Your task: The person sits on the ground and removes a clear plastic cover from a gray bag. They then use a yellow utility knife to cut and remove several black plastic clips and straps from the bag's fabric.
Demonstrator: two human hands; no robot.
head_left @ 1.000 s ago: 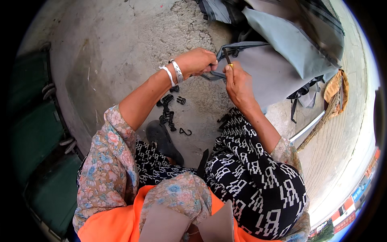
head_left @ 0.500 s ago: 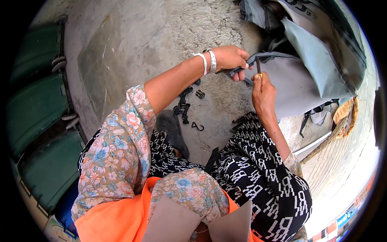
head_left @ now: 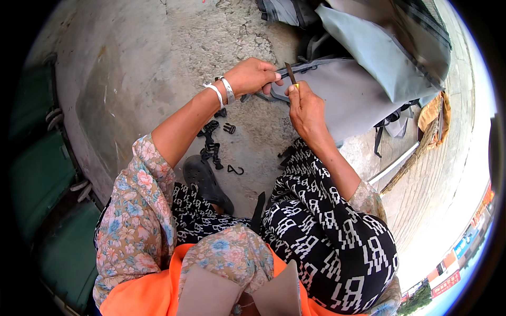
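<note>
My left hand (head_left: 251,75), with white bands at its wrist, pinches the near corner of a grey fabric bag (head_left: 358,87) at its dark-trimmed edge. Just to the right, my right hand (head_left: 307,109) grips a knife (head_left: 290,73) with a narrow dark blade and a bit of yellow at the handle. The blade points up and away, close beside the edge; whether it touches the fabric I cannot tell. Black plastic buckles (head_left: 212,143) lie on the floor below my left forearm, with a smaller buckle (head_left: 229,128) and a black hook (head_left: 235,169) near them.
Green bins (head_left: 45,166) line the left side. More grey fabric (head_left: 369,52) is heaped at the upper right. A straw broom (head_left: 416,158) and an orange-brown cloth (head_left: 435,116) lie to the right. My dark clog (head_left: 203,181) rests beside the buckles on concrete floor (head_left: 153,79).
The view has swung, so the scene sits farther left. Against the floor, both hands have moved slightly left, and the knife has risen a little away from me.
</note>
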